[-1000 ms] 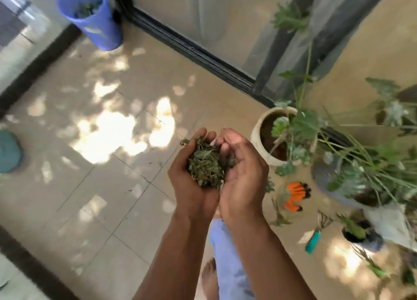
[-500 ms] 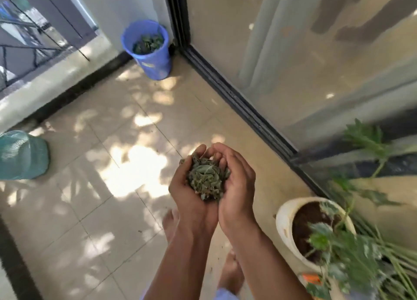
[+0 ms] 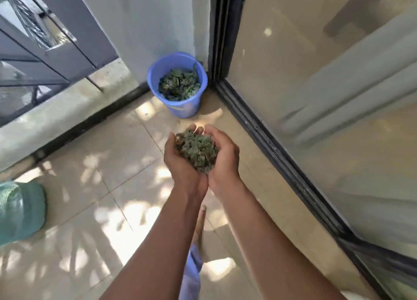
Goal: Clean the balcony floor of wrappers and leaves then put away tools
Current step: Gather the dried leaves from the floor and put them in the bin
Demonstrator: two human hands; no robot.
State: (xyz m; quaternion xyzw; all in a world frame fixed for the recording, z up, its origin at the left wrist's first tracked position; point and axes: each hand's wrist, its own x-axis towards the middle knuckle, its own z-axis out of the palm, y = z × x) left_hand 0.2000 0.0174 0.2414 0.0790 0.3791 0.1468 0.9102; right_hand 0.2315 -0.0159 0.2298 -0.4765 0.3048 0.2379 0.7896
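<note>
Head view: two hands are held together, palms up, forming one cup above the tiled floor [image 3: 94, 164]. The left hand [image 3: 182, 164] and right hand [image 3: 225, 162] touch along their inner edges, and their fingers [image 3: 196, 130] curl up around a single heap of leaves [image 3: 196, 151], grasping it between them. The heap is a loose clump of grey-green, dried-looking leaves, a little longer than wide, its long axis running from the heels of the palms toward the fingertips, that is, toward the bucket. Single leaves in it cannot be counted.

One blue bucket [image 3: 180, 110] stands upright on the floor in the corner, ahead of the hands and apart from them, its mouth facing up. It touches or nearly touches the white wall [image 3: 146, 28] behind it and sits just beside the dark frame [image 3: 216, 40] of the sliding glass door [image 3: 327, 96]. A second layer of darker green leaves lies in its bottom.

Two forearms reach in from the lower edge. Between them shows one bare foot [image 3: 201, 223] on the tiles and a strip of pale blue cloth [image 3: 191, 270]. One green mesh bundle [image 3: 20, 211] lies on the floor at the left edge, well apart from the hands. A low ledge [image 3: 56, 119] with a railing above it runs along the left side. Patches of sunlight dapple the tiles.
</note>
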